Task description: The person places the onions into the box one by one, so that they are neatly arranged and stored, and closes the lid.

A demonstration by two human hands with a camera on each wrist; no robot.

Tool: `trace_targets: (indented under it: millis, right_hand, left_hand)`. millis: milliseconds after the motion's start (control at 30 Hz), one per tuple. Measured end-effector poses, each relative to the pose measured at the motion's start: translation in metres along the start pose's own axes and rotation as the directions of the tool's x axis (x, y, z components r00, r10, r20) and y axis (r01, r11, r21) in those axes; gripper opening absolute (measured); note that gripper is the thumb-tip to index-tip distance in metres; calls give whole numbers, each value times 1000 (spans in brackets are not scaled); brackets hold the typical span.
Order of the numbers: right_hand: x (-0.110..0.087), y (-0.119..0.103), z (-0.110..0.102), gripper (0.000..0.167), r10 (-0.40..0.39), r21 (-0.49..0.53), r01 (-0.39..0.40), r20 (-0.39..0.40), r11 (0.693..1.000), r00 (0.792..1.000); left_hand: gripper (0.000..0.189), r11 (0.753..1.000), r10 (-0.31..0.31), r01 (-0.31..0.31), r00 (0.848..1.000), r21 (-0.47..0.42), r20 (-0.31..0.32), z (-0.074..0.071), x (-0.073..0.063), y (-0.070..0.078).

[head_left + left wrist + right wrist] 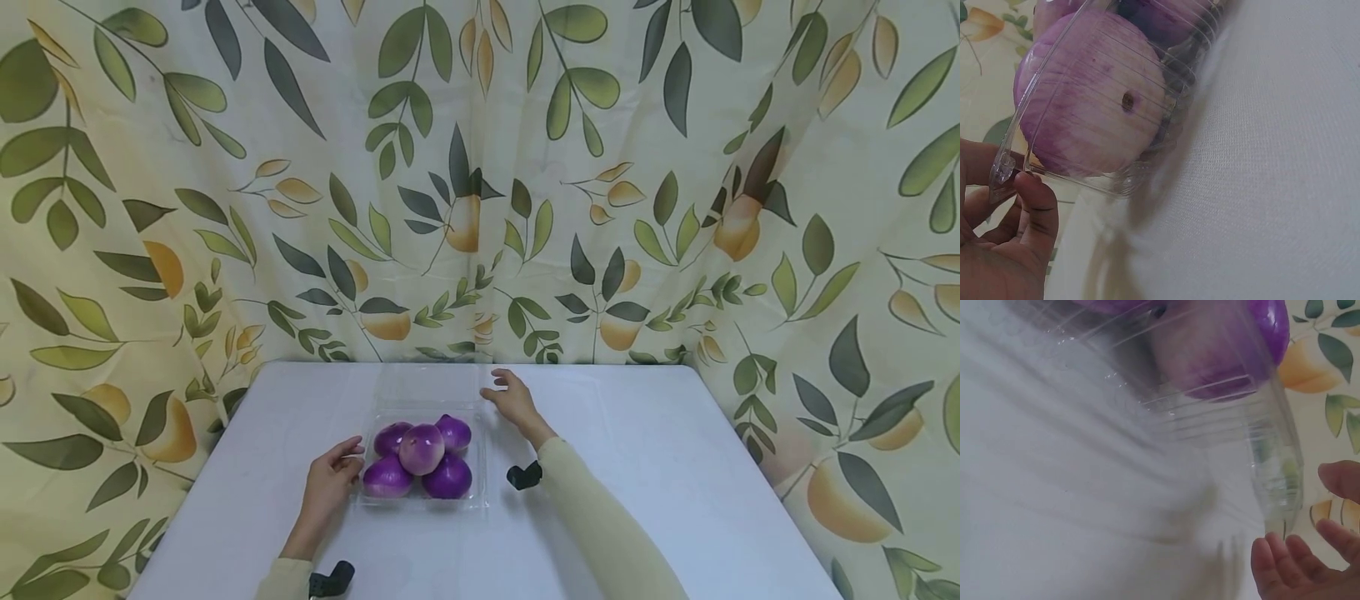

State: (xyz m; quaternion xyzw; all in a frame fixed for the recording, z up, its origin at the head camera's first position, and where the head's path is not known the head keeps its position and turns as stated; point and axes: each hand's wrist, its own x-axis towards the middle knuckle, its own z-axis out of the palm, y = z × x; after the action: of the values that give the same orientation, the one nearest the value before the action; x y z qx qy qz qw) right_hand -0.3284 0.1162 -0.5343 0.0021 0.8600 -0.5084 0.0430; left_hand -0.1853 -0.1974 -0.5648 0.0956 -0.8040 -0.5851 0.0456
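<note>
A clear plastic clamshell container [480, 503] stands on the table, its transparent lid [427, 387] folded back toward the curtain. Inside it are several purple onions [422, 450], one stacked on top of the others. My left hand [332, 477] is at the container's left side; in the left wrist view its thumb and a finger pinch the rim corner beside a pale purple onion [1097, 94]. By the lid's right edge, my right hand [516, 403] has its fingers spread and loosely bent. The right wrist view shows that hand [1307, 569] apart from the plastic, holding nothing.
The white-covered table [637, 450] reaches back to a curtain [525, 275] printed with leaves and fruit. Dark wrist devices [524, 476] sit at both sleeves. The table surface extends to both sides of the container.
</note>
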Motion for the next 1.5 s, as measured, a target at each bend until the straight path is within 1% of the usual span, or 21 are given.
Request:
trace_targets:
  millis: [67,233,333,467,567,800,967,1067,1300,1500]
  right_hand:
    - [1,4,1,54,18,5,-18,2,1000,1000]
    - [3,11,4,53,30,20,-30,5,999,1000]
    - [4,14,6,53,43,69,-44,22,997,999]
    - [4,17,8,52,85,146,-91,47,985,995]
    - [3,18,9,50,106,170,-113,52,979,993]
    - [2,14,9,42,83,183,-92,57,979,995]
    - [1,12,9,39,110,190,-119,56,975,992]
    - [-1,10,10,36,117,206,-124,41,971,992]
    - [-3,9,11,29,88,188,-88,10,978,996]
    - [-3,7,10,23,79,229,-76,-4,970,997]
  left_hand:
    - [42,1000,-1,1,1000,0,2,0,-1,0]
    - [42,1000,-6,6,1000,-5,0,1,-1,0]
    - [42,1000,-8,8,1000,-4,-3,1,-1,0]
    - [42,1000,-9,9,1000,-17,-2,1,0,-1]
    - [43,1000,-10,10,1000,-21,2,1,0,-1]
    - [43,1000,-12,12,1000,-18,1,1,0,-1]
    - [43,1000,-17,17,1000,-20,5,1,0,-1]
    - [43,1000,-18,18,1000,-17,3,1,0,-1]
    - [41,1000,-18,18,1000,2,-1,1,0,1]
    - [42,1000,-7,7,1000,-6,4,1,-1,1]
